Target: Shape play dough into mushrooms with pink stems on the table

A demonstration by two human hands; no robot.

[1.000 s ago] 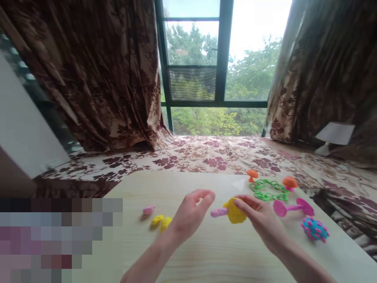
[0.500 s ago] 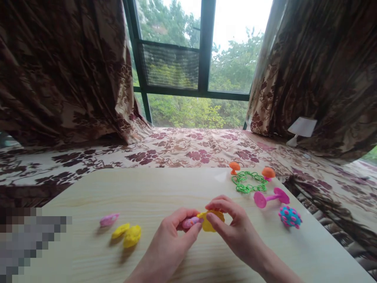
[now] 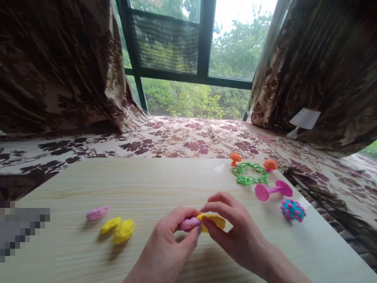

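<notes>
My left hand is closed, thumb and fingers pinching a pink spotted clay roll. Close beside it, my right hand pinches a flat yellow clay piece between thumb and fingers. The yellow piece touches the right end of the pink roll, and the fingertips partly cover where they meet. Both pieces are held just above the pale wooden table. To the left lie a small pink clay piece, a thin yellow clay piece and a thicker yellow clay lump.
At the table's right side are two orange-capped clay mushrooms, one left and one right, a green clay chain, a magenta clay dumbbell and a blue clay ball with pink knobs. A white lamp stands beyond.
My left hand moved right and took hold of the pink roll attached to the yellow piece. The yellow piece now lies more edge-on. The camera view shifted.
</notes>
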